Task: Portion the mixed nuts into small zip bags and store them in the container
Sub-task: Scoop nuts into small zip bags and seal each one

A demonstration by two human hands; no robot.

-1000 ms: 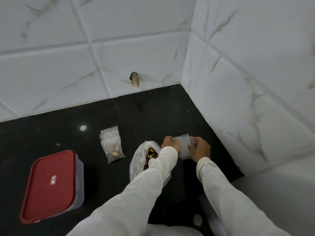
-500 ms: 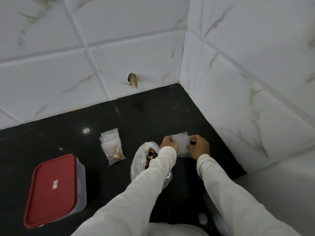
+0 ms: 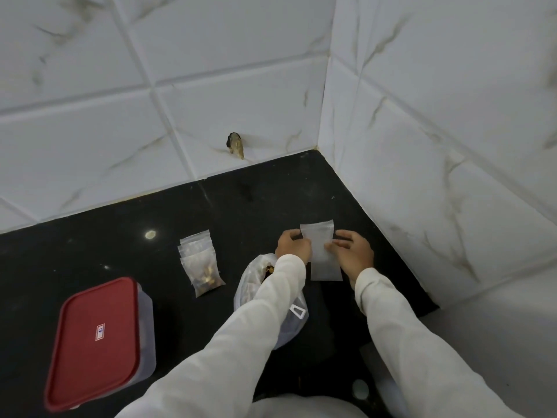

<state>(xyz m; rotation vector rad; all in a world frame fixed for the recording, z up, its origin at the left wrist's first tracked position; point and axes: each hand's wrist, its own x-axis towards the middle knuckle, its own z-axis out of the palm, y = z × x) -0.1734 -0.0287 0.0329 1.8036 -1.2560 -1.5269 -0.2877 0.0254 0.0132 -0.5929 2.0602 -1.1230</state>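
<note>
On black counter (image 3: 126,236) by tiled corner, both hands' grips pinch empty zip bag (image 3: 321,251).

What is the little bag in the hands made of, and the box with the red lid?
The little bag looks like thin, soft plastic, cloudy-clear: the dark counter shows through it. The box looks like stiffer see-through plastic, and its red lid like smooth solid plastic with a slight sheen.

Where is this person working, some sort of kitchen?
Probably a home kitchen corner: a glossy black countertop meets white marble-look wall tiles on two sides, and food things lie about, such as a red-lidded container and small bags of nuts.
</note>
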